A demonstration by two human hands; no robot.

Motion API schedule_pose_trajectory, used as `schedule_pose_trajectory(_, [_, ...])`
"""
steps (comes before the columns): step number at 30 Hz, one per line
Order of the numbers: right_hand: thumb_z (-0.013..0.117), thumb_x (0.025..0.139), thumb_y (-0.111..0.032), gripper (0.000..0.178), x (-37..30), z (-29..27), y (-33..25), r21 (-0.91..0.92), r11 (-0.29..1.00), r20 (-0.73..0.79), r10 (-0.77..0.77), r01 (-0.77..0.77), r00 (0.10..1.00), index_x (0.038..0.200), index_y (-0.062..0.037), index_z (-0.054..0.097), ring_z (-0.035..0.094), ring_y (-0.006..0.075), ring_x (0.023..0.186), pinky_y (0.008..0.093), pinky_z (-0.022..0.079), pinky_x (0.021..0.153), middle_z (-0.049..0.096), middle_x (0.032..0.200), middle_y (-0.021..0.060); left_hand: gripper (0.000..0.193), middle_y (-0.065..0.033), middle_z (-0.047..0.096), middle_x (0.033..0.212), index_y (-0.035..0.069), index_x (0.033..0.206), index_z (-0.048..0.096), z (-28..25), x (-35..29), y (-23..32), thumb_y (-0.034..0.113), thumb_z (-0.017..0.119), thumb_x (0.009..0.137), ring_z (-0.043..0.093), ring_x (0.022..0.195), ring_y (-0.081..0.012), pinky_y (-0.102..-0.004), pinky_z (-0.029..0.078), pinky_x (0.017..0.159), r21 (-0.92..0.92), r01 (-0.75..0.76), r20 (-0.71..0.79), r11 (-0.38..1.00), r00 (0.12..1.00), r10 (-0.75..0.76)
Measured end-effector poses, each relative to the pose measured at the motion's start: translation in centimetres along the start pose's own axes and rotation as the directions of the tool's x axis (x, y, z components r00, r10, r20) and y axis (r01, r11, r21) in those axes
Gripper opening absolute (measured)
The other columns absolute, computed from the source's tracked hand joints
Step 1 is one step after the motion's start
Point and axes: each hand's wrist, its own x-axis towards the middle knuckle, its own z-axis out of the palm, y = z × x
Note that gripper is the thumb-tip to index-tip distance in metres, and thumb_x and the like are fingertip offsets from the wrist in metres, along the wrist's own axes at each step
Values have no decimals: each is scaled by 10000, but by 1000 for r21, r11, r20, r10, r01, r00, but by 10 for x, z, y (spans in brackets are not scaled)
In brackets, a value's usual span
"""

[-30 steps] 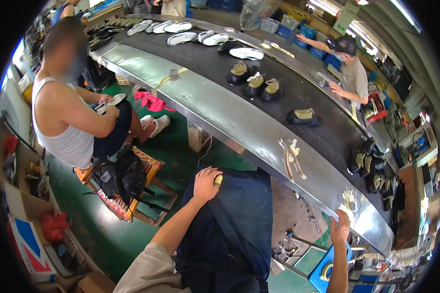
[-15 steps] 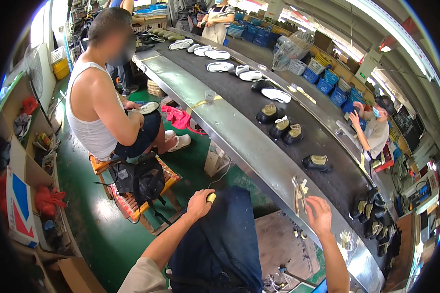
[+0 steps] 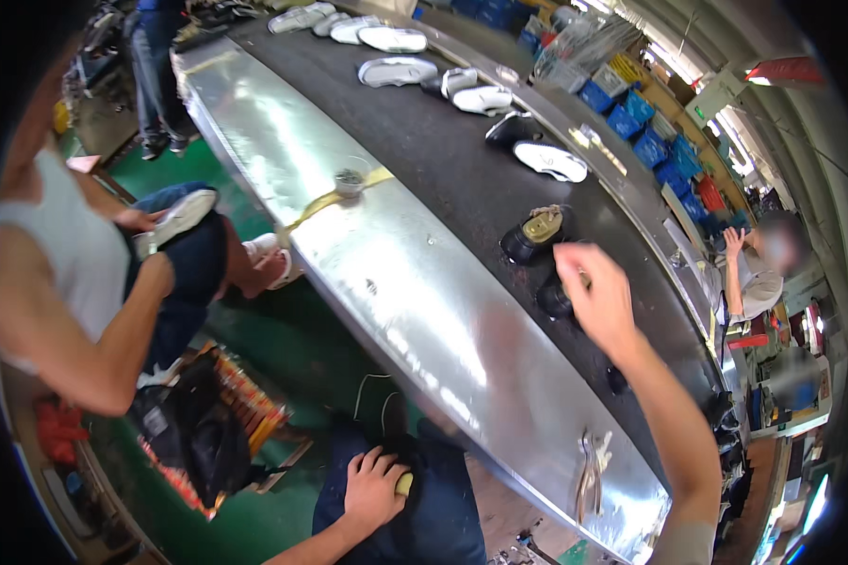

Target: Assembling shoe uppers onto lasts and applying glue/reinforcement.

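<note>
My left hand (image 3: 375, 490) rests on my lap, its fingers curled over a dark thing that looks like a black shoe, with a pale yellow patch (image 3: 404, 484) by the fingers. Most of it blends into my dark blue apron (image 3: 443, 527). Out over the conveyor belt, my right hand (image 3: 598, 292) is slightly blurred, with fingers apart and bent down at a black shoe (image 3: 554, 297); whether they touch it I cannot tell. Just beyond stands another black shoe (image 3: 537, 231) with a yellowish tongue. A thin metal hand tool (image 3: 589, 480) lies on the metal ledge beside pale scraps.
White-soled shoes (image 3: 551, 161) lie along the far belt (image 3: 462, 179). A small clear cup (image 3: 349, 183) stands on the shiny metal ledge (image 3: 386, 282). A seated person (image 3: 75, 254) works on a shoe at my left, near a stool with a black bag (image 3: 193, 433). Another person (image 3: 754, 273) is across the belt.
My right hand has moved from beside the tool on the ledge forward, over the black shoes. My left hand stays at my lap. The view has swung and shifted closer to the belt.
</note>
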Motion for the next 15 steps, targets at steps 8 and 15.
schedule_pose_trajectory(8, [543, 988, -548, 595, 312, 224, 261, -245, 789, 93, 598, -564, 796, 1325, -66, 634, 665, 370, 1176, 461, 499, 993, 733, 1179, 185, 344, -29, 688, 1213, 171, 1097, 747, 29, 199, -68, 288, 746, 774, 504, 1337, -280, -497, 328, 1138, -37, 207, 199, 978, 960, -196])
schedule_pose_trajectory(15, [571, 865, -771, 995, 390, 287, 318, -459, 543, 13, 795, -703, 606, 1346, 98, 527, 643, 418, 1219, 496, 490, 1020, 634, 1321, 311, 512, -97, 680, 1228, 78, 1167, 737, 7, 226, -86, 341, 735, 728, 490, 1323, -298, -485, 308, 1148, -8, 352, 366, 936, 872, -325])
